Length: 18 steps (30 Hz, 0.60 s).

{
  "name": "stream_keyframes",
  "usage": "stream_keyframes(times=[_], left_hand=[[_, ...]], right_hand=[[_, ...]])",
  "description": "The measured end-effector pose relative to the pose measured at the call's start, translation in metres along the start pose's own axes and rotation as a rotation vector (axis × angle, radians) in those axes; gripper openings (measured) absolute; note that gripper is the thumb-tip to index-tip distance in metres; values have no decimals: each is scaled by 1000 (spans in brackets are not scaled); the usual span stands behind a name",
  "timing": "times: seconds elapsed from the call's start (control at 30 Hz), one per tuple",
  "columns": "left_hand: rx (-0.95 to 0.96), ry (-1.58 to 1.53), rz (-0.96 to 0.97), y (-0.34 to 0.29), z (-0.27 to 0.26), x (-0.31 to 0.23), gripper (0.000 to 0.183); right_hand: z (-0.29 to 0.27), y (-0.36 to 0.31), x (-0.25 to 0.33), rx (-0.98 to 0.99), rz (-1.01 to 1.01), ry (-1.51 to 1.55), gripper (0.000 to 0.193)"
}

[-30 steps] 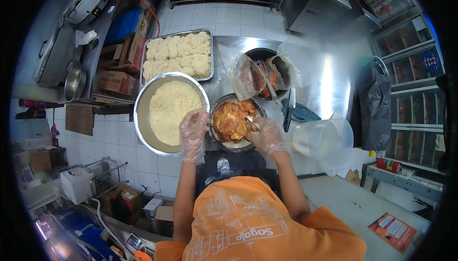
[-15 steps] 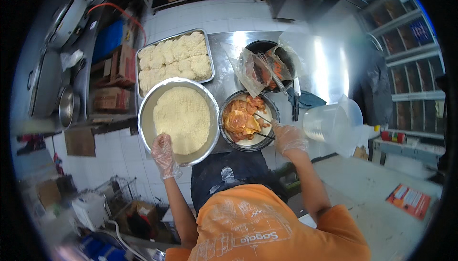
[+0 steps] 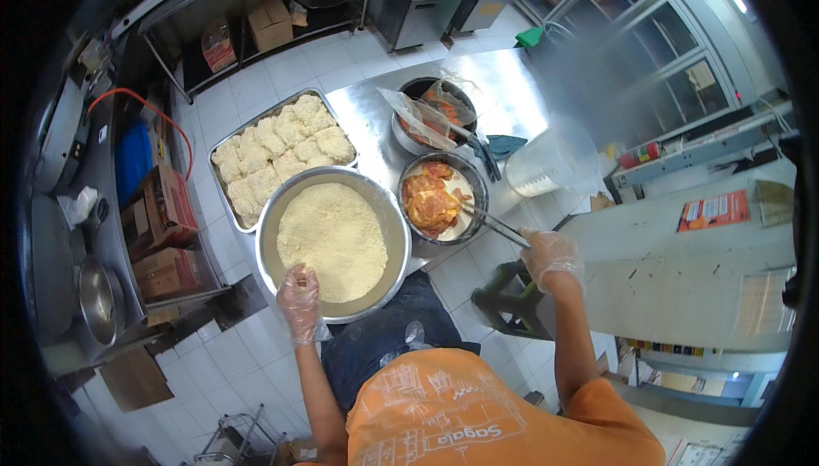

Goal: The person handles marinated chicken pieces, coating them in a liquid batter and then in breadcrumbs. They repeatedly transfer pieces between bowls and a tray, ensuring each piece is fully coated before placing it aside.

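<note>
A wide steel bowl point(image 3: 401, 248) of pale breading crumbs point(image 3: 333, 240) stands at the table's near edge. My left hand point(image 3: 300, 304), in a clear plastic glove, lies over its near left rim with fingers curled together; whatever they may hold is hidden. To the right is a dark-rimmed bowl point(image 3: 479, 185) with raw marinated meat pieces point(image 3: 433, 202) in whitish liquid. My right hand point(image 3: 550, 257), also gloved, is closed around metal tongs point(image 3: 503, 229). Their tips reach into this bowl and touch the meat at its right side; I cannot tell whether they pinch it.
Behind the crumb bowl, a metal tray point(image 3: 220, 189) holds rows of breaded pieces. A pot point(image 3: 401, 138) with a plastic bag in it, a dark-handled knife point(image 3: 488, 159), a dark cloth point(image 3: 508, 144) and a translucent container point(image 3: 542, 163) stand or lie at the right.
My view has turned. My right hand and the tongs have drawn back to the right, and the tongs' arms look closer together. My left hand stays at the crumb bowl's rim.
</note>
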State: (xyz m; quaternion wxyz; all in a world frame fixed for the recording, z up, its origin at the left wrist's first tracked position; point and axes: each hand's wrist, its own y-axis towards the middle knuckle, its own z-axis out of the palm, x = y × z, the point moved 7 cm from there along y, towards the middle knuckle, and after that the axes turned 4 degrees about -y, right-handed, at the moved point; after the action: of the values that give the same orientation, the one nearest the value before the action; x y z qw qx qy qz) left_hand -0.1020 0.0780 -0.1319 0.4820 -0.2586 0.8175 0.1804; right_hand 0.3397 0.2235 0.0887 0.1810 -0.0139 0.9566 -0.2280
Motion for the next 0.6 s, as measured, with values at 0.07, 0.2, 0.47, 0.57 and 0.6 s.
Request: stream_keyframes(times=[0.07,0.2,0.47,0.57,0.6], left_hand=[[32,40,135,1,-4,-11,23],[125,146,204,4,-1,-13,23],[183,138,318,-5,0,-13,23],[246,223,299,-6,6,-10,24],[242,212,304,-6,6,-10,25]], right_hand=[[14,-14,3,-46,73,181,41],[42,-18,31,-16,-9,388,39],[54,-13,51,88,83,341,40],[66,9,58,58,84,326,34],[73,20,63,61,76,319,33]])
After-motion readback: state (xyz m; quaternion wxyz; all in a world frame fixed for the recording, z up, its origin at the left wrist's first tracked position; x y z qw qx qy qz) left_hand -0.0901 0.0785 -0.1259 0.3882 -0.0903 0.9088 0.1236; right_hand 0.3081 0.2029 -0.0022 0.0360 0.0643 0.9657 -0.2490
